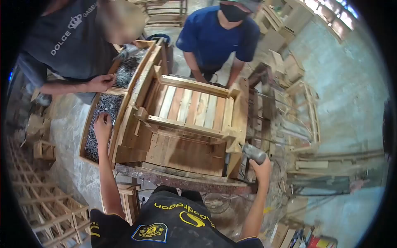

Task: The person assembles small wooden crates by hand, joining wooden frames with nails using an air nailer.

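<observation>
My left hand [103, 124] is over a wooden bin [84, 142] filled with small grey metal screws [92, 138]. Its fingers are curled together at the screws, and I cannot make out what is between them. My right hand [260, 168] is wrapped round a grey power drill [254, 153], whose front end points at the right corner post of a wooden frame [186, 122]. Slats [190, 108] run across the far part of this frame. It rests on the workbench, between my two hands.
A co-worker in dark grey [66, 37] reaches to a second screw compartment [126, 72] at the left. Another person in a blue shirt [219, 35] stands across the bench. Wooden frames [53, 206] are stacked at lower left; the worn bench edge [186, 175] is before me.
</observation>
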A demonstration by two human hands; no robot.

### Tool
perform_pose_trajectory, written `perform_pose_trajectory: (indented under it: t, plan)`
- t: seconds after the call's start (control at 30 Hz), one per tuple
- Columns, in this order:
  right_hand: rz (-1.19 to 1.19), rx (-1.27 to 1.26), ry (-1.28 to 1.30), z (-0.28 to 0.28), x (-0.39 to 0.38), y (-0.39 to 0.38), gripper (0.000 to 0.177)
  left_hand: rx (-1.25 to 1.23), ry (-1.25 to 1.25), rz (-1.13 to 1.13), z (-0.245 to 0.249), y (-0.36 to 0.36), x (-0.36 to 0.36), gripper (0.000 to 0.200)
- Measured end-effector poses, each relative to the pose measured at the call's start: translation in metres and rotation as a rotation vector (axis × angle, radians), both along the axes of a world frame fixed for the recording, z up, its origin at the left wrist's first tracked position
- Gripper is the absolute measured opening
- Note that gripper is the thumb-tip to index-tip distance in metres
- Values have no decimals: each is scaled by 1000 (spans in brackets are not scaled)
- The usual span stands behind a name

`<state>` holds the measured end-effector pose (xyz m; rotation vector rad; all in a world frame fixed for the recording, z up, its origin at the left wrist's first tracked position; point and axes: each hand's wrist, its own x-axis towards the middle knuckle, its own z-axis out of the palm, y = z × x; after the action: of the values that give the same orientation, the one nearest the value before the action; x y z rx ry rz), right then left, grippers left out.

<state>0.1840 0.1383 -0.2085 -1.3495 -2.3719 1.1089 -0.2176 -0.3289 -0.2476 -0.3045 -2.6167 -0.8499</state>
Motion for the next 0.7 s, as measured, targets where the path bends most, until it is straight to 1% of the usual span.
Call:
perform_pose_trajectory:
  t: [0.03, 0.1, 0.13, 0.17, 0.2, 0.23, 0.3, 0.33, 0.4, 0.43, 0.47, 0.53, 0.57, 0.6, 0.63, 0.7]
  plan:
    - [0, -31, 55, -11, -2, 12, 56, 7, 23, 56, -13, -15, -5, 10]
    - [3, -131, 168, -47, 9, 28, 57, -147, 43, 104, -62, -67, -22, 10]
    - [26, -167, 300, -47, 8, 27, 61, -231, 19, 97, -72, -81, -22, 13]
    - [30, -228, 304, -44, 5, 27, 62, -311, -3, 87, -77, -90, -25, 16]
    - [31, -285, 301, -42, 4, 28, 64, -360, 64, 41, -85, -94, -28, 20]
    - [12, -349, 265, -41, 5, 27, 65, -407, 123, -10, -86, -97, -26, 23]
    - [-49, -441, 197, -38, 3, 31, 67, -444, -14, -2, -66, -89, -18, 25]
    - [-72, -505, 163, -28, 2, 31, 67, -450, -96, -9, -62, -82, -11, 26]
    - [-120, -631, 76, -12, -6, 28, 67, -404, -151, -59, -55, -77, -2, 24]
    - [-64, -624, 128, -18, -8, 31, 67, -389, -180, -94, -48, -78, -1, 22]
    - [-26, -616, 179, -28, -6, 35, 66, -448, -245, -84, -41, -78, -2, 22]
    - [-12, -584, 228, -31, 1, 32, 67, -374, -415, -40, -38, -75, -5, 20]
    - [-23, -564, 213, -30, 1, 31, 67, -331, -417, -113, -48, -86, -10, 19]
    - [-33, -544, 197, -29, 1, 30, 67, -314, -409, -130, -51, -83, -9, 18]
    - [-43, -527, 172, -30, 0, 30, 66, -295, -395, -138, -46, -80, -8, 18]
    - [-71, -434, 110, -28, 0, 24, 66, -363, -404, -215, -35, -77, -6, 18]
